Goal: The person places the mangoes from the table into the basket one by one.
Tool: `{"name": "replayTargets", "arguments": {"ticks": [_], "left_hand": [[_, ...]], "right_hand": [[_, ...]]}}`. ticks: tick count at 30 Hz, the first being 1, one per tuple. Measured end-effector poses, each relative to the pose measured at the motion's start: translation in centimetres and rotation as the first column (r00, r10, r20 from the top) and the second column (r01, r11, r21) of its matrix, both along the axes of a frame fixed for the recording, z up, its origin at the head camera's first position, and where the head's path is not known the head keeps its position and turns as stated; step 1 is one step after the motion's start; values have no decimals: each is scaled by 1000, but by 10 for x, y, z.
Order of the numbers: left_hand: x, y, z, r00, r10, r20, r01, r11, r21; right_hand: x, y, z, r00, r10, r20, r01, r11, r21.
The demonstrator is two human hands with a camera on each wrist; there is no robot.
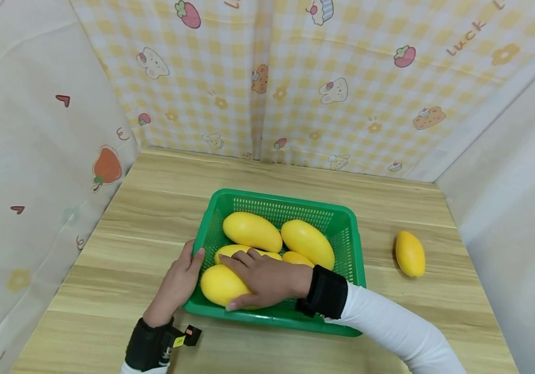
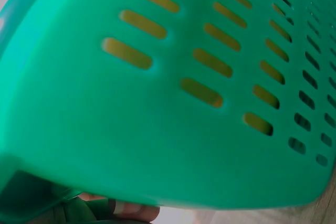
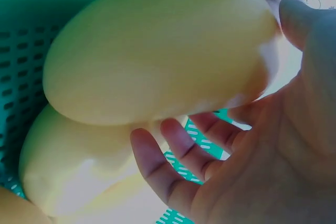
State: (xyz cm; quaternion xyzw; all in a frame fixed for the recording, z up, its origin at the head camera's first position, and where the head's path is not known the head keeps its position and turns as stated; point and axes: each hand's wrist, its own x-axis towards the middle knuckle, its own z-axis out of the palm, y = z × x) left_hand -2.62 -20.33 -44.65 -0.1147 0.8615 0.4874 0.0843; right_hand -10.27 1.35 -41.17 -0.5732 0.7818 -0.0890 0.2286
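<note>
A green plastic basket (image 1: 290, 199) holds several yellow mangoes. My left hand (image 1: 178, 278) grips its left side, thumb over the rim; in the left wrist view the slotted basket wall (image 2: 105, 129) fills most of the picture, with fingertips (image 2: 139, 212) at the lower edge. Inside the basket, my right hand (image 1: 269, 275) holds the front-left mango (image 1: 222, 285), thumb on the near side and fingers across the far side. From the right wrist, that mango (image 3: 163, 51) lies between thumb and curved fingers, against another mango (image 3: 79, 171). The right hand partly covers the mangoes behind it.
A single mango (image 1: 409, 253) lies on the wooden table (image 1: 150, 202) to the right of the basket. Patterned cloth (image 1: 290, 119) hangs behind the table, and pale cloth walls stand at both sides.
</note>
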Motion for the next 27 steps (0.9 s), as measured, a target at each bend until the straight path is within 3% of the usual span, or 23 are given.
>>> {"name": "replayTargets", "arguments": {"ticks": [9,16,23,27], "left_hand": [[-1,1,-2,1000,10,4,-10,1000,11],[-1,1,2,1000,7,1,-7,1000,10],[-3,2,4,1000,6,1,-6,1000,11],[-1,3,2,1000,8,0,-8,1000,20]], "right_hand": [[-5,3,1,997,3,79,-3,1000,3],[-10,6,6,999,-5,54,5,1000,3],[-23,26,24,984,-130,119,134,991,-26],[-32,45,37,971,-221,95,225,974,-35]]}}
